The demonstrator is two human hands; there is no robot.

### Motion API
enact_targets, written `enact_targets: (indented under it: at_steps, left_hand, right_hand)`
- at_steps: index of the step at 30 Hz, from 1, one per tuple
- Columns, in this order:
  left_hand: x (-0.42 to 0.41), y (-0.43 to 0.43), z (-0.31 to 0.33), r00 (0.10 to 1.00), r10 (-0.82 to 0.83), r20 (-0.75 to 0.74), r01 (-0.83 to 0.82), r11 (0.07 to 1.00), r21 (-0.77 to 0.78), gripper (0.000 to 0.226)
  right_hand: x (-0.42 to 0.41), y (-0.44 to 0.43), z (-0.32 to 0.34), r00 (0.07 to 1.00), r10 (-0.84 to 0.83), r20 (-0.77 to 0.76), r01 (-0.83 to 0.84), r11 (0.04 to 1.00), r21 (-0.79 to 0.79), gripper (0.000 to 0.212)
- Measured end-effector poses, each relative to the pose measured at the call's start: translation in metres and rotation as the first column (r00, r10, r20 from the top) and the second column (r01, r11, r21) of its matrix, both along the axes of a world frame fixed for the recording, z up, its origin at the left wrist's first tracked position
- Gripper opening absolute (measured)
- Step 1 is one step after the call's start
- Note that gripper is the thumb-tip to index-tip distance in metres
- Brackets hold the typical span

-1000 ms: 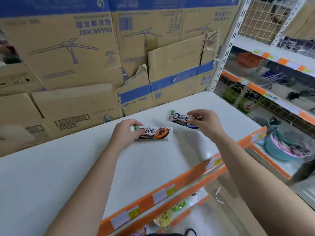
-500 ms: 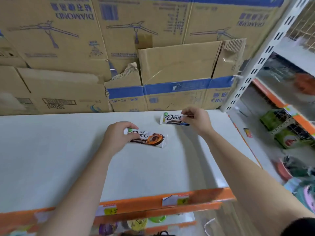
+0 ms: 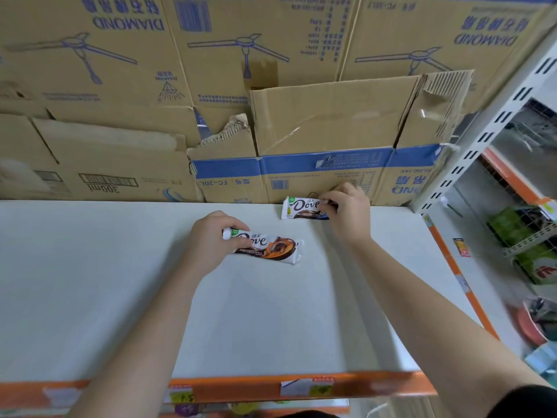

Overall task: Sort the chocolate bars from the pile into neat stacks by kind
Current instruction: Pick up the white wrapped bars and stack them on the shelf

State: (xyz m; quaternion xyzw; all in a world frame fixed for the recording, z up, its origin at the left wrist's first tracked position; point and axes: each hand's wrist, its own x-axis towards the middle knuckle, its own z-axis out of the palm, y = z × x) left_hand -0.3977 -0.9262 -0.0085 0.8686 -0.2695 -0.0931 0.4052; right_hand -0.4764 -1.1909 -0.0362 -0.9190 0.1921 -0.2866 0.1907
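The left hand (image 3: 211, 242) curls its fingers over the left end of the orange bar (image 3: 268, 248), which lies flat on the white shelf (image 3: 120, 282), long side running left to right. The right hand (image 3: 346, 209) pinches the right end of the blue bar (image 3: 301, 208), lying the same way farther back, near the cardboard boxes (image 3: 331, 131). The bars are apart, so I think each hand can start its own stack.
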Motion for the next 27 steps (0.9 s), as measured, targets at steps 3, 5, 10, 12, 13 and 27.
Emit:
enact_targets:
  at_steps: [3,5,10,12,13,27]
  left_hand:
    - [0.000,-0.001,0.001,1.000,-0.006,0.009,0.006,1.000,0.009,0.019]
    - [0.000,-0.002,0.001,1.000,-0.003,0.014,0.002,1.000,0.013,0.019]
    - [-0.001,-0.012,0.000,1.000,0.006,0.013,-0.007,1.000,0.019,0.021]
    - [-0.002,-0.023,0.000,1.000,-0.008,0.002,0.008,1.000,0.013,0.021]
    - [-0.002,-0.030,-0.001,1.000,-0.019,0.006,0.019,1.000,0.011,0.022]
    - [0.001,-0.106,-0.007,0.988,-0.024,0.154,0.025,1.000,-0.003,0.030]
  right_hand:
    - [0.001,0.002,-0.004,0.999,-0.033,-0.013,0.033,0.999,-0.036,0.005]
    - [0.002,0.003,-0.005,0.999,-0.025,-0.033,0.025,0.999,-0.023,0.003]
    - [-0.010,-0.006,0.001,0.997,0.049,-0.056,-0.045,0.997,0.059,0.004]
    - [-0.024,-0.012,0.001,0.997,0.044,-0.063,-0.038,0.996,0.085,0.008]
    - [-0.032,-0.016,0.001,0.997,0.030,-0.071,-0.023,0.996,0.089,0.013]
    - [-0.083,-0.031,-0.010,0.989,-0.061,-0.132,0.064,0.998,0.018,0.016]
